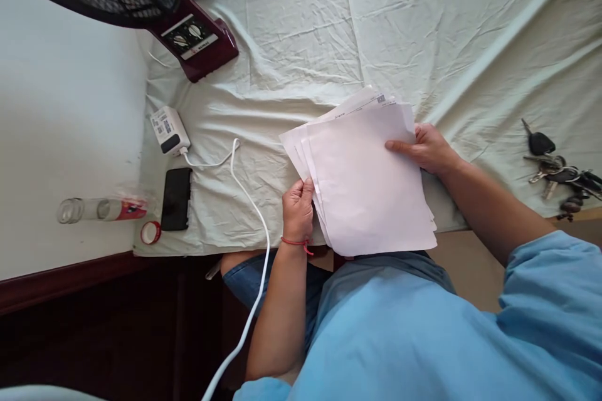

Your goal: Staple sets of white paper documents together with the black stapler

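The left hand (298, 207) and right hand (427, 149) pinch opposite edges of smooth, fanned rectangular paper sheets (367, 185); beyond them, wrinkled pale-green cloth (301, 37).

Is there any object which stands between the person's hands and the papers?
Nothing visible does. The left hand grips the papers at their left edge, and the right hand holds the right edge, thumb on top. The white cable runs left of the left hand and does not cross the papers.
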